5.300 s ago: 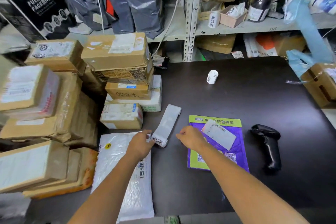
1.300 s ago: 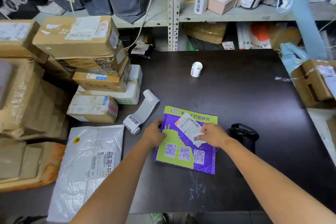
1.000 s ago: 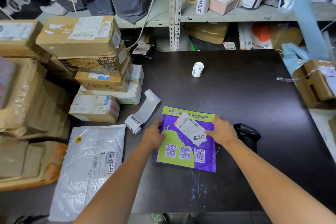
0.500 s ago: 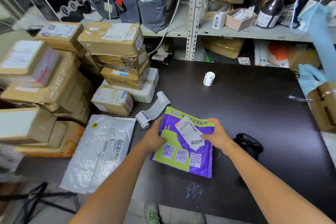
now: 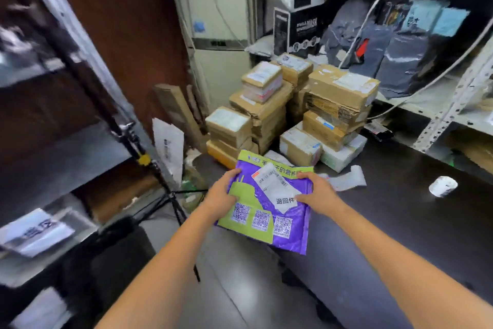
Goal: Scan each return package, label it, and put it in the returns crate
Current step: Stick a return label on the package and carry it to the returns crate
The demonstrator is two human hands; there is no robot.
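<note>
A purple and green mailer package point(image 5: 264, 218) is held in the air over the table's left edge, tilted toward me. A white shipping label point(image 5: 274, 184) and a return sticker with black characters sit on its face. My left hand point(image 5: 222, 195) grips its left side and my right hand point(image 5: 318, 194) grips its right side. A strip of white label roll point(image 5: 346, 180) lies on the dark table point(image 5: 400, 222) behind the package. No crate or scanner is in view.
Stacked cardboard boxes point(image 5: 293, 112) fill the table's far left corner. A small label roll point(image 5: 442, 186) lies at right. A tripod point(image 5: 149, 168) stands on the floor at left beside dark shelving point(image 5: 40, 142). Grey bags point(image 5: 394, 56) rest on the back shelf.
Both hands have lifted the purple package off the table and carried it left past the table edge. The view has swung left toward the floor and shelving.
</note>
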